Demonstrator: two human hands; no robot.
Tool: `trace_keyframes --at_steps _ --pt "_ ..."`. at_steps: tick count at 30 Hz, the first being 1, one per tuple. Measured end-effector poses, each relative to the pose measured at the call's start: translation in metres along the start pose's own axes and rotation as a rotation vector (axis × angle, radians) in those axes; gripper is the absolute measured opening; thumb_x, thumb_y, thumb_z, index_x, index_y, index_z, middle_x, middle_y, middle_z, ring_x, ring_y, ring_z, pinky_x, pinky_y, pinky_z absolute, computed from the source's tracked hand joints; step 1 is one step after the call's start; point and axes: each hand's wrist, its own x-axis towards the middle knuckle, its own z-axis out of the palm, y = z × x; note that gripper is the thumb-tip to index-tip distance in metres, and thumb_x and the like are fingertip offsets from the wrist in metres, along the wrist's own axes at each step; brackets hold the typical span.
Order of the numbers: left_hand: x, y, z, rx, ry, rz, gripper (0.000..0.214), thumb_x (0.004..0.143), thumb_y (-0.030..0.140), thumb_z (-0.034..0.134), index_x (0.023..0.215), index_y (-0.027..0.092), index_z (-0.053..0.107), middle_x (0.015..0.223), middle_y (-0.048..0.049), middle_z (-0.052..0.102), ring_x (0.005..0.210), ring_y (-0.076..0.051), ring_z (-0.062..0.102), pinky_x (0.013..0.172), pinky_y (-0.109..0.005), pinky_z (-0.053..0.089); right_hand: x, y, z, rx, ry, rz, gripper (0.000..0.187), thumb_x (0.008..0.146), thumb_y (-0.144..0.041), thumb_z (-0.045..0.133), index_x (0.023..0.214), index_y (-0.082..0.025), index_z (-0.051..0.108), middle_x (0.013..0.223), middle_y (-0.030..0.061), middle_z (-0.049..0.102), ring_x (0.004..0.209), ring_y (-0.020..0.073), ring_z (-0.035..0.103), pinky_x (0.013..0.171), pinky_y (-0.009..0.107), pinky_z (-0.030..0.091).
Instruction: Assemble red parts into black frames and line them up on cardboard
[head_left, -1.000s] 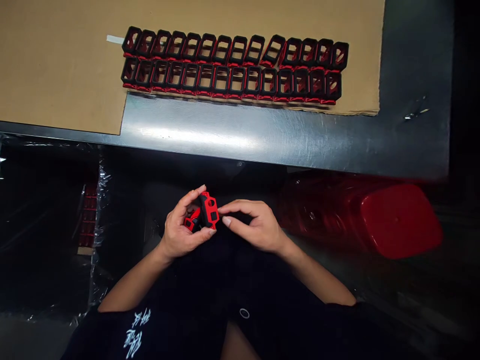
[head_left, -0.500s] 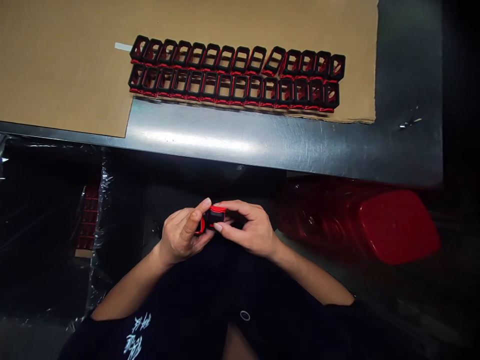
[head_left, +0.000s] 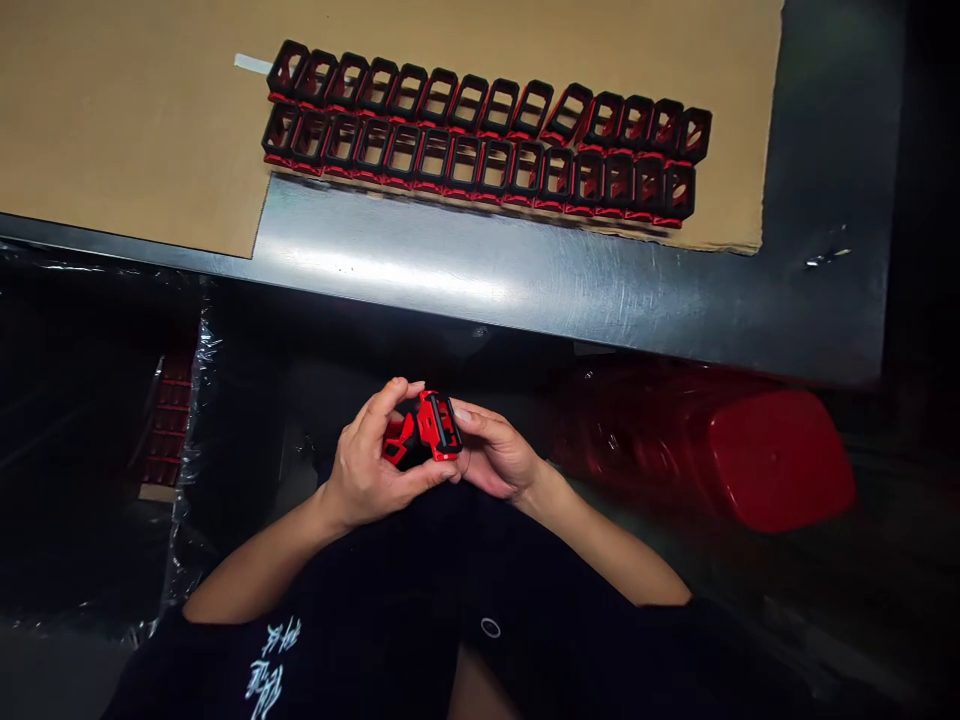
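Note:
My left hand (head_left: 367, 460) is closed, thumb and fingers spanning a red and black plastic frame (head_left: 439, 428). A second red and black part (head_left: 398, 441) sits deeper in that hand; I cannot tell whether the two are joined. My right hand (head_left: 499, 450) has its thumb on the frame's right side, its other fingers partly hidden behind and below. Beyond my hands, two rows of similar red and black frames (head_left: 465, 165) stand side by side on a sheet of cardboard (head_left: 127, 130).
The cardboard lies on a metal table (head_left: 420, 250), whose front edge runs just beyond my hands. A red plastic stool (head_left: 780, 460) is to my right. On the left, more red parts (head_left: 169, 420) show in a box lined with clear plastic film (head_left: 196, 380).
The frame has been turned, so its red side and black bar now show. My left thumb has moved to its lower edge, and my right thumb has moved up its right side.

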Motion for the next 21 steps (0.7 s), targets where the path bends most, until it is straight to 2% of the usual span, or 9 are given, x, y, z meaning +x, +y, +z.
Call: trace_keyframes --at_steps 3,8,12,15,18,21 --pt "-0.0033 0.0002 0.0006 0.033 0.015 -0.055 0.097 0.079 0.052 0.084 0.156 0.02 0.034 0.127 -0.0177 0.069 0.097 -0.024 0.077 0.075 -0.032 0.066 0.0012 0.0042 -0.0035 0.037 -0.007 0.008 0.04 0.09 -0.042 0.073 0.118 -0.014 0.066 0.081 0.002 0.072 0.055 0.0105 0.065 0.048 0.02 0.058" --pt "-0.0001 0.0022 0.0003 0.109 0.03 0.069 0.093 0.083 0.046 0.082 0.157 0.021 0.031 0.129 -0.0159 0.069 0.11 -0.027 0.074 0.079 -0.033 0.067 0.0032 0.0042 -0.0056 0.011 0.031 0.018 0.032 0.087 -0.037 0.074 0.111 -0.016 0.069 0.082 0.002 0.071 0.062 0.0122 0.067 0.056 0.023 0.06" --pt "0.0034 0.0027 -0.0004 0.117 0.027 0.127 0.077 0.081 0.041 0.084 0.145 0.019 0.046 0.129 -0.0172 0.07 0.116 -0.029 0.072 0.089 -0.039 0.066 0.005 0.0032 -0.0052 0.033 0.052 0.015 0.03 0.082 -0.034 0.079 0.105 -0.016 0.071 0.08 0.0012 0.07 0.063 0.0128 0.066 0.056 0.023 0.059" --pt "0.0022 0.0018 -0.0004 0.099 0.023 0.112 0.059 0.082 0.04 0.083 0.129 0.018 0.056 0.131 -0.018 0.068 0.119 -0.03 0.071 0.093 -0.042 0.065 0.0049 0.0034 -0.0037 0.033 0.085 0.004 0.031 0.08 -0.035 0.081 0.103 -0.016 0.072 0.08 0.0021 0.071 0.065 0.0132 0.066 0.056 0.023 0.059" --pt "-0.0005 0.0 -0.0002 0.118 0.028 0.076 0.046 0.084 0.039 0.081 0.12 0.019 0.06 0.135 -0.0168 0.066 0.12 -0.031 0.07 0.092 -0.043 0.065 0.0039 0.0026 -0.0009 -0.024 0.131 -0.075 0.035 0.079 -0.038 0.082 0.107 -0.019 0.072 0.085 0.0021 0.072 0.068 0.0131 0.068 0.058 0.023 0.059" --pt "-0.002 -0.0021 0.0003 0.117 0.014 0.078 0.041 0.088 0.03 0.077 0.123 0.02 0.061 0.133 -0.0147 0.067 0.118 -0.028 0.071 0.095 -0.041 0.065 0.004 0.0007 0.0011 -0.119 0.166 -0.212 0.04 0.077 -0.039 0.085 0.111 -0.022 0.072 0.086 -0.0003 0.073 0.069 0.0121 0.069 0.058 0.022 0.061"
